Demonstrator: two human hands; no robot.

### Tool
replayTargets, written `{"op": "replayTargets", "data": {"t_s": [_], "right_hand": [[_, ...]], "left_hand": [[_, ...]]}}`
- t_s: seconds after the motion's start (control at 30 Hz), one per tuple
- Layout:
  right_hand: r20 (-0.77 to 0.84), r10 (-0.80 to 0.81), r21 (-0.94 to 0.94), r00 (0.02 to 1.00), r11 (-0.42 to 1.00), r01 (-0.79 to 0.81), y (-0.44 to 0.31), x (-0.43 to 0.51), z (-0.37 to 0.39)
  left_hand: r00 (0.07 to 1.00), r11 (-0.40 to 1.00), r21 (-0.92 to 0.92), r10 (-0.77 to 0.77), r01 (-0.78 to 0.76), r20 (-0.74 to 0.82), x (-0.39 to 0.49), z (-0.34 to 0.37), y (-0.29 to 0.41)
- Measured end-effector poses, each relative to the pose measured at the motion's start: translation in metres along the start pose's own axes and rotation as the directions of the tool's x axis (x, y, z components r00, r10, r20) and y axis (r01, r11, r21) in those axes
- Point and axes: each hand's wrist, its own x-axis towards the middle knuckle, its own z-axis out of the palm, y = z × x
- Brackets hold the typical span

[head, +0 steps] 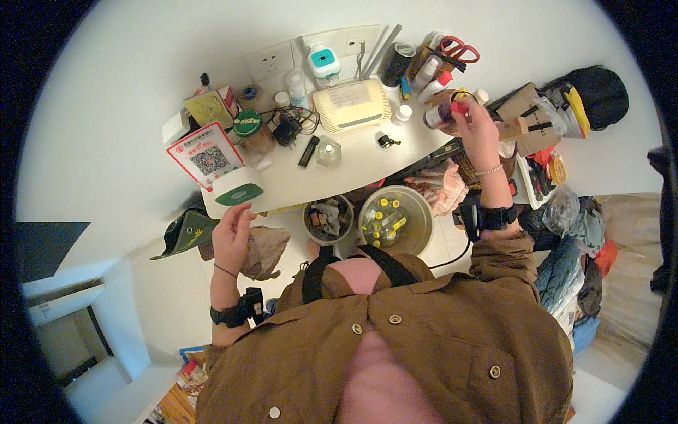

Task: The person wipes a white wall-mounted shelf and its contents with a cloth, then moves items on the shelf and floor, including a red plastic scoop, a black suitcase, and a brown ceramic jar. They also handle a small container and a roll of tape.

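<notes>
My right hand point(479, 140) is over the right part of the white desk point(339, 172), its fingertips pinching the red cap point(458, 109) of a small dark-labelled bottle point(438, 115). The bottle leans sideways, and my fingers partly hide its top. My left hand point(231, 238) hangs just off the desk's front left edge, fingers loosely curled and holding nothing. Its fingertips are close to a white box-shaped device with a green face point(239, 193); whether they touch it I cannot tell. Behind that device stands a red-bordered sign with a printed code point(209, 159).
A cream router-like box point(352, 106) sits near the wall sockets point(269, 61). A glass bottle point(329, 152) and black adapter point(287, 131) are on the desk. Red-handled scissors point(460, 50) stand at the back right. Below are a bin point(328, 217) and a bucket of bottles point(424, 225).
</notes>
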Motion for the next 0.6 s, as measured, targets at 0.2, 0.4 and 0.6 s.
{"op": "replayTargets", "data": {"t_s": [0.2,0.4,0.6], "right_hand": [[0.103,-0.036,-0.049,0.994,0.998,0.041,0.017,-0.028,0.029],[0.18,-0.017,-0.042,0.984,0.999,0.025,0.008,-0.03,0.046],[0.271,0.066,-0.176,0.96,0.984,-0.018,-0.007,-0.022,0.027]], "left_hand": [[0.963,0.961,0.138,0.219,-0.242,0.159,0.023,0.045,0.038],[0.947,0.972,0.116,0.168,-0.206,0.273,0.034,0.077,0.068],[0.929,0.951,0.139,0.226,-0.275,0.294,0.037,0.088,0.066]]}}
